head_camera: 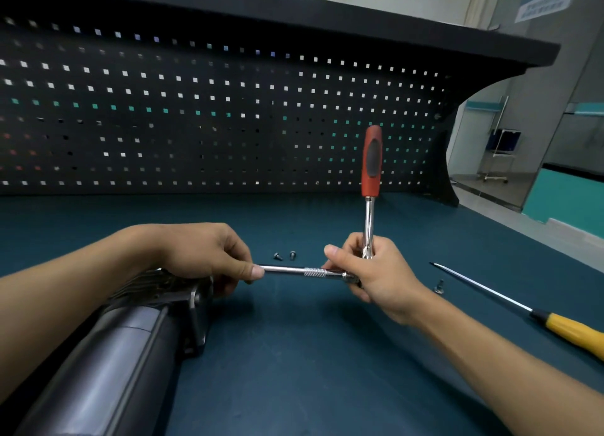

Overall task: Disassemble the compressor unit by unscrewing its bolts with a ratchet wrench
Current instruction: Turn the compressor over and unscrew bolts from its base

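Right hand (369, 272) grips ratchet (371, 174) low on the chrome shank by the head, centre-right of frame, red handle pointing up. Extension bar (304, 271) runs horizontally left from the head. Left hand (202, 252) pinches its free end between thumb and fingers. Compressor (114, 354) lies lower left on the surface (294, 354), finned end under the left wrist. Two bolts (277, 256) loose just behind the bar. Third bolt (439, 286) right of the right hand, just beside the screwdriver (490, 296) shaft. Pegboard (196, 109) across the back.

Glossy chrome ratchet wrench (370, 207), knurled extension bar (304, 271); matt mat (327, 354).
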`<act>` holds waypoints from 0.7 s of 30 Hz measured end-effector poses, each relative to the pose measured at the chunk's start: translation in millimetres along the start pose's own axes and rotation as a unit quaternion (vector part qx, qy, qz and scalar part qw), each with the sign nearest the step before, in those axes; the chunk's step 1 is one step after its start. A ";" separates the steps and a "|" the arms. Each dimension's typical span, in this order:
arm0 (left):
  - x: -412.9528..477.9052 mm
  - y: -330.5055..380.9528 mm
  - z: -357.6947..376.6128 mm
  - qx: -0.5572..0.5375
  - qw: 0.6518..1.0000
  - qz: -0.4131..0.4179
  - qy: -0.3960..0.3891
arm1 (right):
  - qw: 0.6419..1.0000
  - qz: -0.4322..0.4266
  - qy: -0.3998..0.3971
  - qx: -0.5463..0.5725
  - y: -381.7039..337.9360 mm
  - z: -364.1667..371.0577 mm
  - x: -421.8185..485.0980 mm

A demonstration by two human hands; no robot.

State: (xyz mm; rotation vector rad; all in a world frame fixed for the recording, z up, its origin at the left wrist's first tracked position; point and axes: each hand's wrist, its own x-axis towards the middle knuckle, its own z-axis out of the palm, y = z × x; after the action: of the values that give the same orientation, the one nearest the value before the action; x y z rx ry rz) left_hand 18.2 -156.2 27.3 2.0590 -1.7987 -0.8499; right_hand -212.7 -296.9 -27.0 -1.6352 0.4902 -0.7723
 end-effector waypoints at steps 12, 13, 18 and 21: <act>-4.3 5.8 3.6 -0.056 0.998 0.009 -0.028 | 0.959 -0.240 0.046 -0.146 14.3 -4.0 -3.7; -4.4 5.9 4.1 -0.055 0.998 0.014 -0.028 | 0.955 -0.245 0.041 -0.164 14.1 -4.6 -4.0; -5.0 2.7 4.5 -0.013 0.999 0.032 -0.008 | 0.883 -0.346 0.046 -0.315 9.8 -7.8 -2.8; -6.4 -0.2 3.6 0.007 1.000 0.029 0.004 | 0.868 -0.362 0.010 -0.340 9.4 -7.3 -3.2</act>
State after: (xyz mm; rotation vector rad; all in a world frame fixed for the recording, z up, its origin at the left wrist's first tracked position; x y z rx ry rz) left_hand 15.9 -149.4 25.9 2.0045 -1.8569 -0.8143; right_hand -219.2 -301.6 -36.2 -2.5388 0.1356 -1.2556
